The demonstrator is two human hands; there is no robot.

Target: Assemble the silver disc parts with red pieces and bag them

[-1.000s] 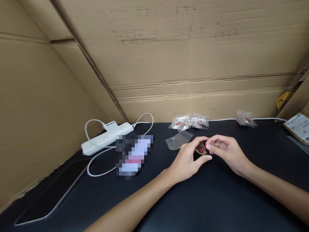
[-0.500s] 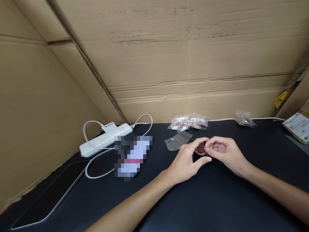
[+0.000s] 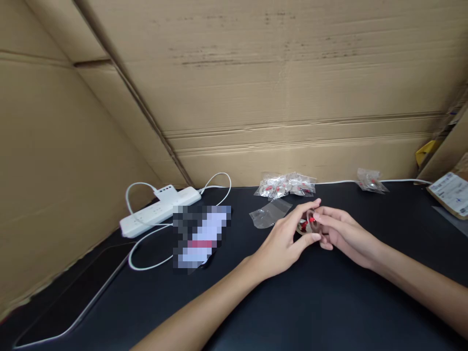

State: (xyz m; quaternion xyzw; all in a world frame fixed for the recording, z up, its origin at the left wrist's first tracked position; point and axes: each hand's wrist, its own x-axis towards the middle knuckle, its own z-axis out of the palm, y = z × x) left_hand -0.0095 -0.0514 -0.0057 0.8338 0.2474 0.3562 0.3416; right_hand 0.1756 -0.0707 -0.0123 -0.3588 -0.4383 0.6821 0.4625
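Observation:
Two small shiny round discs with red parts sit between my hands, above the black table. The disc nearer the right [image 3: 313,227] stands on edge and shows a red part at its middle. Behind it, partly hidden, is the other disc [image 3: 303,226]. My left hand [image 3: 281,241] curves around them, thumb below and fingers above, closed on their edges. My right hand [image 3: 341,231] pinches the right-hand disc, with fingertips on its red part. Just beyond my left hand lies a flat clear plastic bag [image 3: 270,213].
Several clear packets of similar discs [image 3: 285,185] lie by the cardboard wall [image 3: 292,97]. Another packet [image 3: 371,180] is further right. A white power strip [image 3: 161,212] with cables and a blurred phone-like shape [image 3: 204,236] are at left. A labelled parcel [image 3: 451,192] lies far right.
The right-hand disc has turned from edge-on to show its face and red middle. My right fingers have shifted around it. My left hand has barely moved.

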